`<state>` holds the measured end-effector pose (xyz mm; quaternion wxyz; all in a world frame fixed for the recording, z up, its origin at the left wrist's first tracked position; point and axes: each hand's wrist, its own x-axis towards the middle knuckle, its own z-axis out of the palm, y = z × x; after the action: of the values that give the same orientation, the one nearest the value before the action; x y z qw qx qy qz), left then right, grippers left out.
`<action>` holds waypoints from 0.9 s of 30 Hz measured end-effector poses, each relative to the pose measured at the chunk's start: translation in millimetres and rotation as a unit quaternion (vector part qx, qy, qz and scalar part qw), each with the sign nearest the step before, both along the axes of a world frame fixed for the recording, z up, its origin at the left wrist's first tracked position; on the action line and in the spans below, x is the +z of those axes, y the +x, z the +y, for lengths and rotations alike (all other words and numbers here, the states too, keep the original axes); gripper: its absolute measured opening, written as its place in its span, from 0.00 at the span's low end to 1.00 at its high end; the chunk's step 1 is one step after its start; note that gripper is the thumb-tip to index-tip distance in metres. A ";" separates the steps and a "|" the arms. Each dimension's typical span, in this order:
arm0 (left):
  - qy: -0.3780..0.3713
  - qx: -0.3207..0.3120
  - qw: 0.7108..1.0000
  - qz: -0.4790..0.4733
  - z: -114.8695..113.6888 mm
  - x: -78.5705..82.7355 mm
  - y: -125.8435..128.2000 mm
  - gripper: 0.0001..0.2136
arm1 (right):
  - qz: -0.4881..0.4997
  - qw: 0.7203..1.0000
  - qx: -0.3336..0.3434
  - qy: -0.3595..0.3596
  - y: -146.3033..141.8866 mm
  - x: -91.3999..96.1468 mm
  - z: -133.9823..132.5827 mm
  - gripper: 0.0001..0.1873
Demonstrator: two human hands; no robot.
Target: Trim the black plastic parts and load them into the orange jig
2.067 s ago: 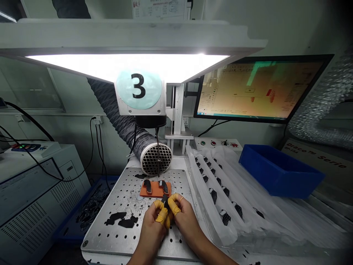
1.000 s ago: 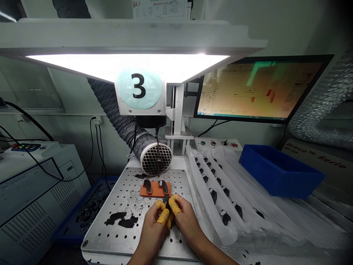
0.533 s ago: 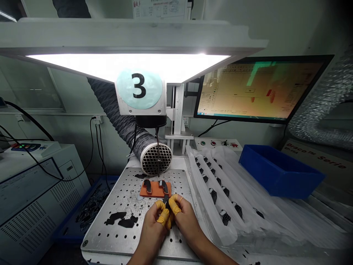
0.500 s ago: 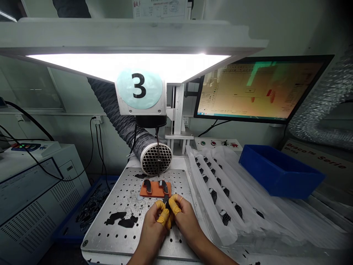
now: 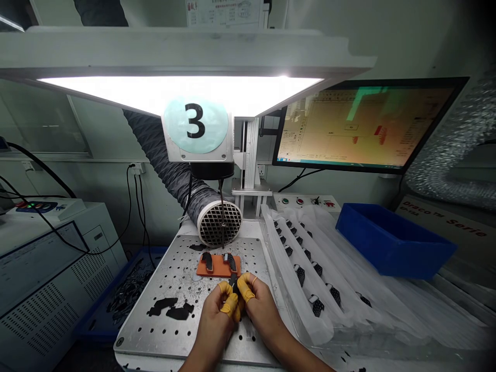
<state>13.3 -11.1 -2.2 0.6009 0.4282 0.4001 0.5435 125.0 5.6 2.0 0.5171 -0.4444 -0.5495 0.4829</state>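
Observation:
Between my hands is a small black part [image 5: 233,280], its upper end showing above the fingers and the rest hidden. My left hand [image 5: 219,312] is closed on it from the left, yellow cots on the fingertips. From the right, my right hand [image 5: 258,299] pinches the same part, also in yellow finger cots. Just beyond them lies an orange fixture block [image 5: 220,267] with a dark curved part [image 5: 207,261] on its left and a black mesh-patterned part [image 5: 230,262] on its right. Black scraps [image 5: 179,311] lie on the perforated metal plate [image 5: 155,338], left of my hands.
To the right, a tray lined with white film [image 5: 325,325] holds several black mesh parts, with a blue bin [image 5: 395,240] behind. A round duct mouth [image 5: 220,223] stands beyond the block, beneath the machine head [image 5: 197,126]. A blue crate [image 5: 85,328] sits lower left.

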 end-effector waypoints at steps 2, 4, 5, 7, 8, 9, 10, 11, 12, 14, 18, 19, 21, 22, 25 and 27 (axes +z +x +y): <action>-0.001 0.001 1.000 0.004 0.0 -0.1 -0.2 0.07 | -0.001 1.000 -0.001 0.002 0.1 -0.4 0.2 0.09; -0.001 0.003 1.000 0.008 0.4 -0.4 -0.2 0.07 | 0.000 1.000 -0.001 0.002 0.0 -0.3 0.3 0.08; -0.001 0.003 1.000 0.009 0.7 -0.7 -0.2 0.07 | 0.001 1.000 -0.001 0.001 -0.1 0.1 0.3 0.08; 0.000 0.004 1.000 0.008 1.2 -1.0 0.1 0.07 | 0.002 1.000 0.000 0.001 -0.4 1.0 0.1 0.08; 0.000 0.004 1.000 0.004 1.3 -1.1 0.3 0.07 | 0.003 1.000 0.001 0.001 -0.5 1.5 0.0 0.08; -0.001 0.004 1.000 0.000 1.3 -1.1 0.5 0.07 | 0.003 1.000 0.002 0.000 -0.5 1.8 -0.1 0.08; -0.001 0.005 1.000 -0.005 1.2 -1.0 0.8 0.08 | 0.003 1.000 0.002 -0.001 -0.5 2.0 -0.1 0.08; -0.001 0.005 1.000 -0.008 1.0 -0.7 1.0 0.08 | 0.003 1.000 0.003 -0.001 -0.5 2.0 -0.1 0.08; -0.001 0.005 1.000 -0.011 0.9 -0.4 1.3 0.08 | 0.004 1.000 0.003 -0.002 -0.4 1.8 0.0 0.08; -0.001 0.005 1.000 -0.013 0.6 0.4 1.6 0.08 | 0.007 1.000 0.004 -0.002 -0.2 1.0 0.3 0.09; -0.005 0.005 1.000 -0.007 0.4 1.7 1.4 0.08 | 0.011 1.000 0.005 -0.002 -0.3 -0.1 0.9 0.09; -0.006 0.004 1.000 -0.005 0.4 1.9 1.4 0.07 | 0.011 1.000 0.004 -0.001 -0.4 -0.1 1.0 0.09; -0.006 0.003 1.000 -0.001 0.3 2.0 1.4 0.08 | 0.008 1.000 0.003 0.002 -0.6 0.4 1.2 0.09; -0.006 0.002 1.000 -0.001 0.3 1.9 1.5 0.08 | 0.006 1.000 0.002 0.003 -0.7 0.7 1.2 0.09; -0.004 0.004 1.000 -0.003 0.6 0.8 1.9 0.08 | 0.003 1.000 0.001 0.002 -0.8 0.8 1.3 0.09; -0.003 0.006 1.000 -0.003 1.0 -0.2 2.0 0.08 | 0.005 1.000 0.001 -0.001 -0.7 0.2 1.3 0.09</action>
<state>15.3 -10.2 -2.3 0.6000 0.4221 0.4030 0.5472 124.3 6.8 2.2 0.5191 -0.4420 -0.5469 0.4859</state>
